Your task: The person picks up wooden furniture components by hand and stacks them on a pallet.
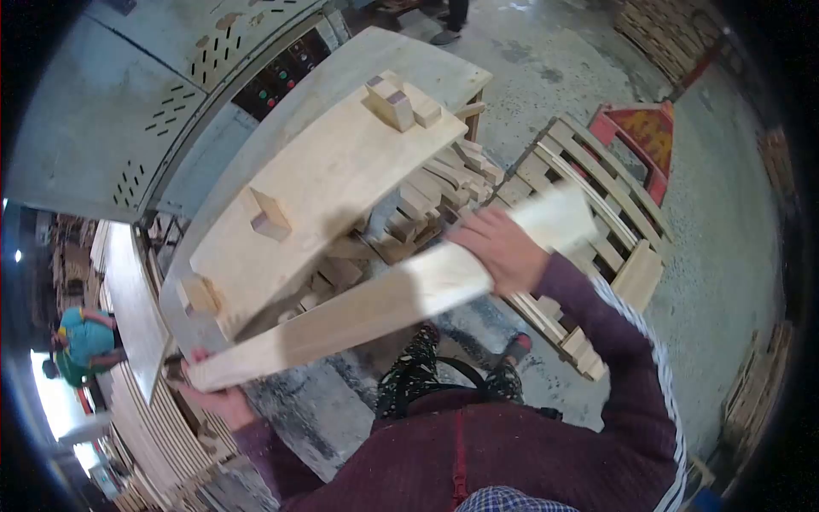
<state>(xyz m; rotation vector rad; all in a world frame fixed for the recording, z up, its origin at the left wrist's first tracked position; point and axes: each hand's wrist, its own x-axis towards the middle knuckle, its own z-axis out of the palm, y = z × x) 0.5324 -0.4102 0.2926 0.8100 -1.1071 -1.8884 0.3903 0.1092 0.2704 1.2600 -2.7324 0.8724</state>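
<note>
A long, pale wooden board (341,316) lies slantwise across the front of my body, held up off the table. My left hand (220,399) grips its lower left end, with fingers around the edge. Nearer the board's other end, my right hand (499,247) is wrapped over the top; that end is blurred. Beyond the board, a flat wooden panel (316,188) rests on the worktable. Wooden blocks stand on this panel: one at the far end (391,104), one near the middle (266,215) and one at the near left (200,294).
A grey machine with a button panel (281,75) stands behind the worktable (452,64). Offcuts (426,196) are heaped below it. To the right are a wooden pallet (597,196) and a red pallet jack (653,145). Stacked boards (162,427) and another person (85,337) are at left.
</note>
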